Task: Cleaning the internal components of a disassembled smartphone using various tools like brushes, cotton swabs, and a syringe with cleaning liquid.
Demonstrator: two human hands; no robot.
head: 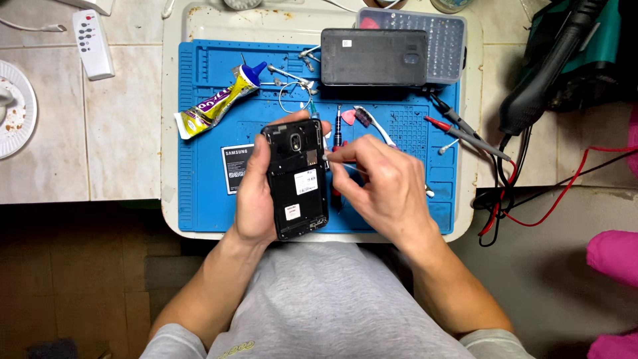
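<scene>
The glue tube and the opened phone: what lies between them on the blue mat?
Head view: only bare blue mat between glue tube and phone.

Battery (235, 167) partly hidden behind left hand (252, 193); plate (20, 110) cut off.

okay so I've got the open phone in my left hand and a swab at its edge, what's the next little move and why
Probably draw the swab slowly along the phone's right edge. Its tip sits right at that rim, the right hand pinches it, and the left hand holds the phone, back cover off, above the blue mat. Whether anything is left on the rim is too small to tell.
</scene>
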